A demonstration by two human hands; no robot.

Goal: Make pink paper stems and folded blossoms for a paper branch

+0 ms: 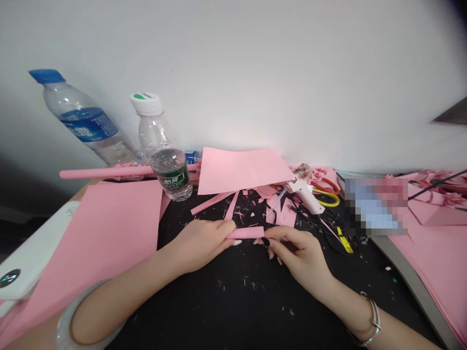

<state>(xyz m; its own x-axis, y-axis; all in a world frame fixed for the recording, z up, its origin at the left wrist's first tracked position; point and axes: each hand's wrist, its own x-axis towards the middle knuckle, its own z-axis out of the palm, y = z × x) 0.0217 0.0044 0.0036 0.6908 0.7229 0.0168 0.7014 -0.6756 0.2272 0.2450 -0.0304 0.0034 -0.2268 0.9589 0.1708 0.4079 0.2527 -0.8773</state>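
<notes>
Over the black worktop (226, 311), the left hand (199, 245) and right hand (299, 257) close their fingers on a pink paper roll (245, 233), one at each end, seemingly to stop it springing open.

At three o'clock, a pixelated patch (375, 206) hid whatever lay there. At eight o'clock, a white device (22, 262) ran off the frame. At five o'clock, the right hand (299, 257) half hid a tiny black object (266, 241).

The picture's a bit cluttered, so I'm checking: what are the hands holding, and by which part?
Both hands hold a rolled pink paper tube. The left hand grips its left end, and the right hand holds its right end.
</notes>
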